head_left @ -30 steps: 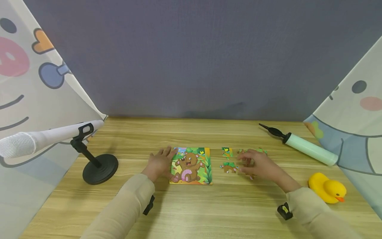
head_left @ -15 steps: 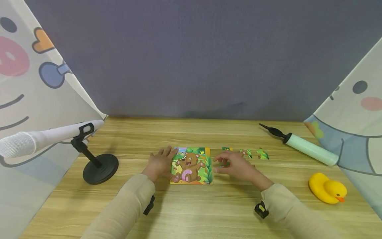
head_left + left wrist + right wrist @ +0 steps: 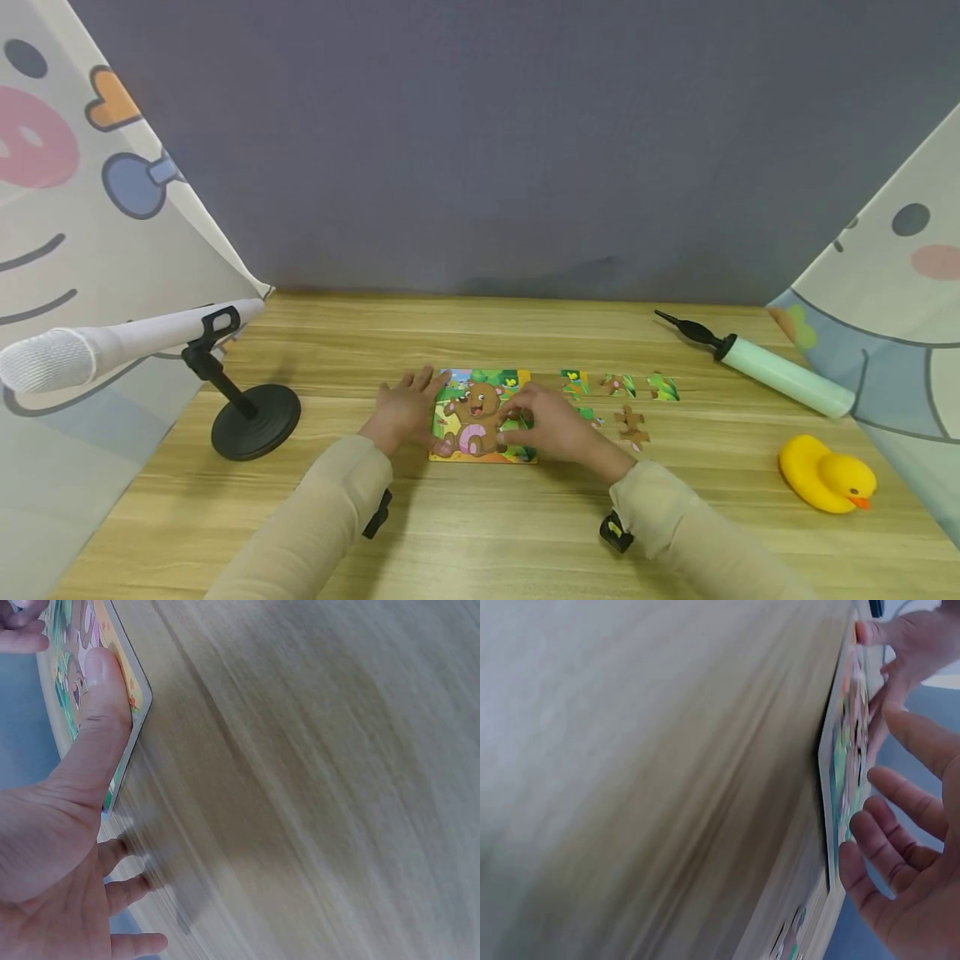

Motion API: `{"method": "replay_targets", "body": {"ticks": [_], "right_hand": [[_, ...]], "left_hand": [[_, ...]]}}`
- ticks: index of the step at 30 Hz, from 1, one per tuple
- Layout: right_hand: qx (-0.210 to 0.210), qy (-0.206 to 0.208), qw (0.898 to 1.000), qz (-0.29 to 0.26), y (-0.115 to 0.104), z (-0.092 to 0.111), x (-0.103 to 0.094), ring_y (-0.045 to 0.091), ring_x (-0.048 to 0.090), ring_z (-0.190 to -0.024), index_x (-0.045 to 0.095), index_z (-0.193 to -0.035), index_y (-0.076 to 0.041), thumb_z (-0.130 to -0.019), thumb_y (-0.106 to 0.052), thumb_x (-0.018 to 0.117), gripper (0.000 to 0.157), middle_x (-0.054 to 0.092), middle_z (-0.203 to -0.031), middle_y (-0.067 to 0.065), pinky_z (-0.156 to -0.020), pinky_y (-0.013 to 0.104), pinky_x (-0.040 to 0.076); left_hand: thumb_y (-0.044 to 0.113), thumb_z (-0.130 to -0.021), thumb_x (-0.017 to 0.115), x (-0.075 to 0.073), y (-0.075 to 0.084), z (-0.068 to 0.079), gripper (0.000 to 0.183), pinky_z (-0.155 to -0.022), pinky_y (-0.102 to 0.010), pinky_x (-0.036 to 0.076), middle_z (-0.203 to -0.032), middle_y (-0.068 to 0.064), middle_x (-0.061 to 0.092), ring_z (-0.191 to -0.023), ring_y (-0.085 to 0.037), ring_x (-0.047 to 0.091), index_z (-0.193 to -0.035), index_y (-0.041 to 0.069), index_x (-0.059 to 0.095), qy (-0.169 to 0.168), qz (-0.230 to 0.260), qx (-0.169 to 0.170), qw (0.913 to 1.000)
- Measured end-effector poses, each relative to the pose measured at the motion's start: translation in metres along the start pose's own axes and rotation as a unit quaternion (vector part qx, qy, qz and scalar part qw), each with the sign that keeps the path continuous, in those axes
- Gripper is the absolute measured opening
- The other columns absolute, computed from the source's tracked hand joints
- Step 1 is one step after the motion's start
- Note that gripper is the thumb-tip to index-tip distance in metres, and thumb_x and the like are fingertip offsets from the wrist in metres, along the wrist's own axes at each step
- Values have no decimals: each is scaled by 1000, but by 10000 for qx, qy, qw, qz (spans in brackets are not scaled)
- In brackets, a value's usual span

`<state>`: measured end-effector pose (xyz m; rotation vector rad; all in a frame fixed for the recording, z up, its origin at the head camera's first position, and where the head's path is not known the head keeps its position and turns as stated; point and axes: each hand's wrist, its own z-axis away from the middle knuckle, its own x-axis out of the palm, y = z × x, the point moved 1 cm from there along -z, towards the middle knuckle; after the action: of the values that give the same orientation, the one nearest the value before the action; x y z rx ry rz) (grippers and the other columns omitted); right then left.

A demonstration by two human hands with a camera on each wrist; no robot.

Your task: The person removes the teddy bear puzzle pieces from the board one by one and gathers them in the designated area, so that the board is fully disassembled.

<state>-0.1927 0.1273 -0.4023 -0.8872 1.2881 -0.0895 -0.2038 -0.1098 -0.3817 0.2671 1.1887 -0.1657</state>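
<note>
A square bear jigsaw puzzle (image 3: 472, 410) lies flat on the wooden table. My left hand (image 3: 405, 414) rests at its left edge with fingers spread; in the left wrist view the thumb (image 3: 106, 690) lies on the puzzle's face. Over the right part of the puzzle is my right hand (image 3: 557, 425), thumb and fingers apart. The right wrist view shows these fingers (image 3: 889, 851) loosely bent, with nothing seen between them. Several loose puzzle pieces lie to the right: one with a yellow duck (image 3: 574, 381), a green one (image 3: 663, 387) and a brown one (image 3: 632, 427) among them.
A white microphone (image 3: 142, 342) on a black round-based stand (image 3: 255, 422) is at the left. At the right lie a pale green hand pump (image 3: 787, 377) and a yellow rubber duck (image 3: 825, 473). A grey partition (image 3: 487, 167) stands behind the table.
My right hand has moved left from above the loose pieces to over the puzzle, uncovering the pieces. The left hand has stayed at the puzzle's left edge.
</note>
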Motion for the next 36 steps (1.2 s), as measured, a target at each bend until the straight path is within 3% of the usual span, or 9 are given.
{"method": "replay_targets", "body": {"ticks": [7,14,22,25,31,36], "right_hand": [[-174,-25,9958,900,-9,-2,10,11,57,-79,77,-115,-11,-83,-39,85,43,62,-104,-1,-67,28,52],[-284,120,9937,1079,-14,-6,15,21,67,-97,76,-108,-10,-80,-34,88,39,65,-108,2,-82,39,57],[-164,89,9956,921,-15,-9,17,15,61,-89,65,-96,-13,-80,-28,89,33,62,-99,-1,-74,35,53],[-66,57,9951,985,-13,-9,14,16,62,-91,69,-100,-13,-81,-30,88,32,61,-100,-1,-77,36,54],[43,39,9922,1242,-8,-13,6,13,51,-78,74,-107,-12,-85,-28,85,30,56,-93,-1,-64,31,48],[145,-40,9887,1488,-5,-14,3,11,49,-78,75,-117,-14,-82,-36,86,43,58,-96,-3,-61,29,44]], "left_hand": [[55,-69,86,0,0,-1,122,-113,-72,24,-168,-20,16,-150,-45,22,-163,12,21,-1,4,-22,10000],[57,-69,85,0,-1,-3,123,-113,-72,24,-168,-19,15,-150,-45,22,-163,12,20,-41,-57,-9,10000],[57,-68,85,0,-1,-3,124,-113,-72,24,-168,-19,14,-151,-45,21,-163,13,20,-58,-20,-23,10000],[56,-67,85,0,-1,-3,124,-113,-72,24,-168,-19,15,-151,-45,21,-163,13,20,-40,-4,-16,10000],[55,-68,86,1,-1,-3,123,-114,-72,23,-168,-19,13,-151,-45,20,-163,13,20,-74,29,-29,10000],[55,-68,86,0,-1,-3,124,-114,-71,22,-169,-19,12,-151,-45,20,-164,13,19,-124,28,-52,9999]]}}
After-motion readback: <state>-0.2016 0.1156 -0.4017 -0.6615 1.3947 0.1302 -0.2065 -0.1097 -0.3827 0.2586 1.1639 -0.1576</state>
